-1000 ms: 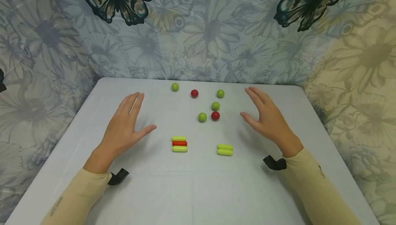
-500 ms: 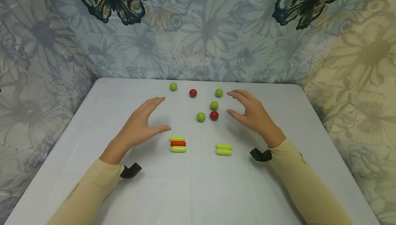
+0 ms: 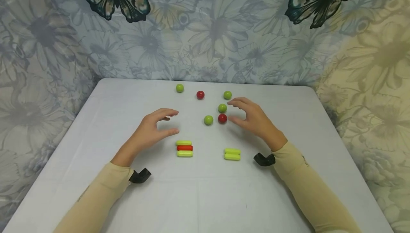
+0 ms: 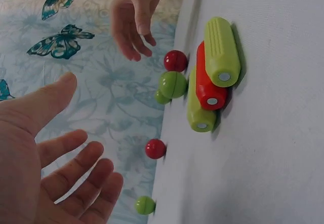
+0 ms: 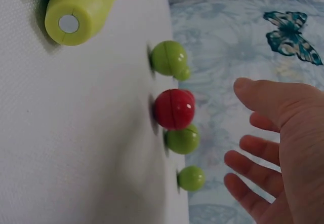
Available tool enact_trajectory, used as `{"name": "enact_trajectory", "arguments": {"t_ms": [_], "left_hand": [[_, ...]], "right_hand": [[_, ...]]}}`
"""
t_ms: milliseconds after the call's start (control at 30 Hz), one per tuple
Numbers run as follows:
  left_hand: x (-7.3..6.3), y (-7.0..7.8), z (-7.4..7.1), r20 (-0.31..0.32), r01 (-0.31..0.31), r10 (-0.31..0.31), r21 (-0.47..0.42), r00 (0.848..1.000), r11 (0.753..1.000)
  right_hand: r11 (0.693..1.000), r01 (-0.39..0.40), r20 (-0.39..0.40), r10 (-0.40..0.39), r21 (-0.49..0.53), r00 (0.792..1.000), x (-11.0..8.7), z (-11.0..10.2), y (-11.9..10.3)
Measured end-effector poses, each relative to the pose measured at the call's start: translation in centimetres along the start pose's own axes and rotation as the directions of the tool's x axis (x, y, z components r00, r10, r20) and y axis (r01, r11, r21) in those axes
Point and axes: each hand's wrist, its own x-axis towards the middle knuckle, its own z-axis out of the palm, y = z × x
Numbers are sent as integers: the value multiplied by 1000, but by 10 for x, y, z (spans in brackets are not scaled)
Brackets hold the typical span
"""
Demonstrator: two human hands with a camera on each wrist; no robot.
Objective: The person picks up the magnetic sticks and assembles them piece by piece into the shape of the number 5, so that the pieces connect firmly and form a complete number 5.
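Note:
My right hand hovers just right of a red ball and a green ball, its thumb and fingers spread apart around nothing. Left of the red ball lies another green ball. My left hand is held over the table with relaxed fingers and nothing in them. Nearest to it is a row of short sticks with silvery discs at their ends: a red stick between two yellow-green sticks. Two more yellow-green sticks lie side by side in front of the right hand.
Farther back on the white table are a green ball, a red ball and a green ball. A wall covering with flowers and butterflies rises behind the table edge.
Both hands have moved inward toward the middle, the right one closer to the balls and the left one closer to the sticks. Their fingers have bent a little. Balls and sticks stay put.

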Motion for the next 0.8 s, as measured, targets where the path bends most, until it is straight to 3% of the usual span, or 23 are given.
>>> {"name": "enact_trajectory", "arguments": {"t_ms": [167, 267, 467, 800], "left_hand": [[2, -10, 10, 63, -12, 19, -102, 998, 995], [1, -15, 16, 104, 11, 3, -130, 995, 992], [-1, -22, 23, 152, 62, -43, -127, 987, 990], [1, -25, 26, 190, 104, -84, -96, 978, 990]], "right_hand": [[1000, -24, 67, 22, 17, 998, 1, 7, 5], [999, -30, 104, 27, 22, 994, 1, 11, 10], [998, -49, 146, 43, 41, 988, 0, 19, 14], [998, -28, 147, 19, 58, 989, 0, 26, 15]]}}
